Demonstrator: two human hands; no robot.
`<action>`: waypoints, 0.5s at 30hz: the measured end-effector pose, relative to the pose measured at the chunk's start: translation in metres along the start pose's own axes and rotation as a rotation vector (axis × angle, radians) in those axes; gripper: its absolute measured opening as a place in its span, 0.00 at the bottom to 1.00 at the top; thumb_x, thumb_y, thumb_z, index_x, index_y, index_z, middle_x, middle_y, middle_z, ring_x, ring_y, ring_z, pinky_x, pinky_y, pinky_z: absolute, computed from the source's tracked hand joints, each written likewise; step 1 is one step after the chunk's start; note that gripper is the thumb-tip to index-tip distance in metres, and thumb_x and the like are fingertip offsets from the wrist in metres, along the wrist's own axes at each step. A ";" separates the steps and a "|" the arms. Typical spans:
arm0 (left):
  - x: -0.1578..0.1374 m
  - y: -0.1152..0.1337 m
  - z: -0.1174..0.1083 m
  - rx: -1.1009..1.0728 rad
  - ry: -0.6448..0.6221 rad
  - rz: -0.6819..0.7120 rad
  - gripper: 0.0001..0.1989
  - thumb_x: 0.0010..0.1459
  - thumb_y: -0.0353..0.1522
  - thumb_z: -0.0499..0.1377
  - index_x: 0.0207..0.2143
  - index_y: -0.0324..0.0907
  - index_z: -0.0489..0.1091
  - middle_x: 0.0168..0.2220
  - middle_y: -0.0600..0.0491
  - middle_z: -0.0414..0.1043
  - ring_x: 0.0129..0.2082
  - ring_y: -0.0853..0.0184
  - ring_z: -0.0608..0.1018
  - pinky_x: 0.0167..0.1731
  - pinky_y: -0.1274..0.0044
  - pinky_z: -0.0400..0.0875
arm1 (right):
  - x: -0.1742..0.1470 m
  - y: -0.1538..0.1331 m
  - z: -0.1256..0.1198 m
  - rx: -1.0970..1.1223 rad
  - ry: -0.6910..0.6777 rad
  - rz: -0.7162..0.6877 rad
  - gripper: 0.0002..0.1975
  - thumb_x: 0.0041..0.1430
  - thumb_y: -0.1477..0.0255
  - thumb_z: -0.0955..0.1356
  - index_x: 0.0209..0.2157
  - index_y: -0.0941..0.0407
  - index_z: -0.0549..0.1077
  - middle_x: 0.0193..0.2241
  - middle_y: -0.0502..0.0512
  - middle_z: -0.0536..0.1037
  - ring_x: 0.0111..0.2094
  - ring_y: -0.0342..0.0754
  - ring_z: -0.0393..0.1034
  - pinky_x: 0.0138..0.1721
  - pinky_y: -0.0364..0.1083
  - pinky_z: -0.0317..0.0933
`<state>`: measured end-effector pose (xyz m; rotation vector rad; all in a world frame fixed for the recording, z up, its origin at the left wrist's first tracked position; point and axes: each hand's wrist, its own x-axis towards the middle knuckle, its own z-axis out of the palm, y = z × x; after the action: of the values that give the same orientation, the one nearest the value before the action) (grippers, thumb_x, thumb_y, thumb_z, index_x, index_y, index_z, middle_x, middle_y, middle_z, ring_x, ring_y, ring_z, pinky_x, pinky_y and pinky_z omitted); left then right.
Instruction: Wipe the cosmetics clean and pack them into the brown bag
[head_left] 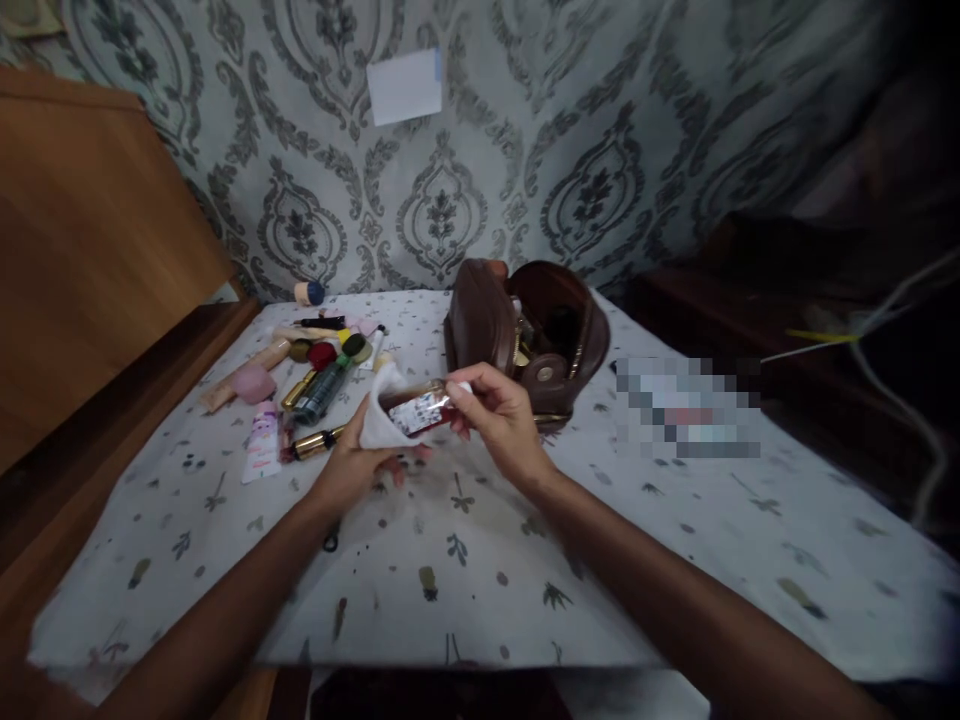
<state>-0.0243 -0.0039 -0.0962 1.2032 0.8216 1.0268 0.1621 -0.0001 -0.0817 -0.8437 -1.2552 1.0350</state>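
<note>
My right hand (504, 415) pinches a small clear bottle (420, 412) with a printed label and reddish-brown contents, held tilted above the table. A white cloth (381, 428) is gripped in my left hand (355, 468), curling around the bottle's left end. Just left of that hand lies a gold-and-dark cosmetic tube (313, 443). Behind my right hand stands a brown leather bag (484, 315), unzipped, with a few small items partly visible inside.
Several cosmetics lie in a cluster on the left, among them a dark green bottle (321, 392), a pink sponge (253, 384) and a white-pink tube (262, 445). A blurred-out flat object (690, 408) rests on the right. A patterned cloth (480, 590) covers the table; wooden furniture (97, 250) flanks it.
</note>
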 end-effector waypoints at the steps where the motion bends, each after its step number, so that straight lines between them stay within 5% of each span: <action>1: -0.001 0.000 -0.001 0.014 -0.041 -0.003 0.40 0.46 0.37 0.70 0.60 0.46 0.58 0.47 0.44 0.76 0.33 0.59 0.82 0.17 0.80 0.70 | 0.000 -0.003 -0.002 -0.019 -0.018 0.007 0.18 0.53 0.54 0.73 0.34 0.54 0.71 0.22 0.46 0.70 0.18 0.39 0.61 0.18 0.40 0.58; 5: -0.005 -0.008 -0.003 0.082 -0.082 -0.052 0.43 0.41 0.48 0.71 0.57 0.44 0.62 0.41 0.43 0.78 0.28 0.60 0.79 0.19 0.74 0.73 | -0.007 -0.011 -0.011 -0.102 -0.088 0.003 0.17 0.56 0.55 0.71 0.36 0.54 0.72 0.23 0.47 0.71 0.20 0.40 0.62 0.20 0.40 0.59; 7: -0.006 -0.016 -0.003 0.100 -0.031 -0.085 0.36 0.51 0.56 0.60 0.55 0.44 0.66 0.35 0.45 0.79 0.21 0.63 0.75 0.15 0.74 0.69 | -0.014 -0.014 -0.015 -0.154 -0.113 -0.010 0.14 0.58 0.57 0.71 0.37 0.54 0.74 0.26 0.49 0.72 0.23 0.41 0.64 0.22 0.41 0.60; 10: -0.008 -0.026 -0.005 0.164 0.004 -0.104 0.30 0.62 0.55 0.47 0.51 0.43 0.70 0.30 0.46 0.78 0.17 0.64 0.73 0.13 0.74 0.67 | -0.026 -0.019 -0.020 -0.182 -0.131 0.006 0.13 0.59 0.60 0.71 0.39 0.54 0.75 0.29 0.51 0.73 0.26 0.42 0.66 0.24 0.41 0.61; 15: -0.013 -0.044 -0.028 0.734 0.166 0.153 0.26 0.49 0.49 0.64 0.46 0.43 0.73 0.43 0.43 0.79 0.39 0.54 0.81 0.33 0.68 0.79 | -0.033 -0.030 -0.021 -0.094 -0.125 0.156 0.17 0.56 0.59 0.73 0.40 0.56 0.73 0.28 0.48 0.71 0.26 0.40 0.63 0.26 0.40 0.59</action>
<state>-0.0461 -0.0092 -0.1445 1.8342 1.3186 0.9840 0.1869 -0.0403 -0.0677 -0.9733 -1.3681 1.1750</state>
